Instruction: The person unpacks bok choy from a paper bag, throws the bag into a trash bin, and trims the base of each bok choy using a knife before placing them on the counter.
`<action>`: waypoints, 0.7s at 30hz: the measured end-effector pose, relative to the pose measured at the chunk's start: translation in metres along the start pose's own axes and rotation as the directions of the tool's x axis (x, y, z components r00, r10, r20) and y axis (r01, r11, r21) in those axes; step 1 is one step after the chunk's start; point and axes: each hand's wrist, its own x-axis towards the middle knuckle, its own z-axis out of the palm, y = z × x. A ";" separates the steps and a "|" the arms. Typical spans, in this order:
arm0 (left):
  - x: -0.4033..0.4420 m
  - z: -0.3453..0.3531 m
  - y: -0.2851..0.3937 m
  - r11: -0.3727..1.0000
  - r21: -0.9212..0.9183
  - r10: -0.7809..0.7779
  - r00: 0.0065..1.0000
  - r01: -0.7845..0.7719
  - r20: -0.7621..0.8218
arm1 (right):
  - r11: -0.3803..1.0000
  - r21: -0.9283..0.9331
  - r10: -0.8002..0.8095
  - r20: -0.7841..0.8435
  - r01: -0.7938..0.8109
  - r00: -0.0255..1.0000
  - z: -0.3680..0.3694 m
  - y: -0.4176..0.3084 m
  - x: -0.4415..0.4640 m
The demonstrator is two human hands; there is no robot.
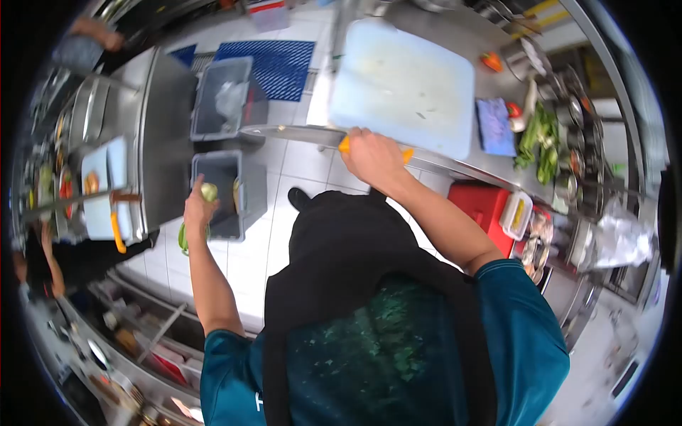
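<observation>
My right hand (pixel 374 157) is closed around the yellow handle of a large kitchen knife (pixel 295 133), whose blade points left, just off the near edge of the white cutting board (pixel 405 82). Held out to the left, my left hand (pixel 202 211) is wrapped around a green vegetable. Its pale, rounded end (pixel 208 192) shows by the fingers, and a green part (pixel 183 240) hangs below the hand. That hand is at the left side of an open grey bin (pixel 240 202). Most of the vegetable is hidden by my fingers, so its exact kind is unclear.
Leafy greens (pixel 538 145), a blue-purple package (pixel 495 126) and a tomato (pixel 513 109) lie right of the board. Another bin (pixel 199 99) stands beyond the grey one. On the left counter, a yellow-handled knife (pixel 116 224) lies on a board; co-workers' arms (pixel 51 259) show nearby.
</observation>
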 end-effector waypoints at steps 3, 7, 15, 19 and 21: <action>-0.046 -0.045 0.143 0.940 -0.219 0.267 0.964 -0.261 0.000 | 0.966 0.162 0.191 0.090 -0.204 0.977 -0.039 0.061 -0.056; -0.066 -0.044 0.301 0.627 -0.301 0.693 0.691 -0.719 -0.205 | 0.847 0.279 0.486 -0.061 -0.453 0.872 -0.026 0.168 -0.120; -0.023 0.071 0.509 0.270 0.338 0.939 0.168 -0.901 -0.301 | 0.848 0.215 0.499 -0.021 -0.484 0.866 -0.017 0.235 -0.174; -0.028 0.134 0.509 0.410 -0.115 0.891 0.424 -0.905 -0.161 | 0.868 0.263 0.423 0.055 -0.422 0.905 0.015 0.255 -0.180; -0.051 0.125 0.508 0.449 -0.360 0.825 0.534 -0.817 -0.183 | 0.855 0.280 0.431 0.085 -0.436 0.899 0.006 0.254 -0.180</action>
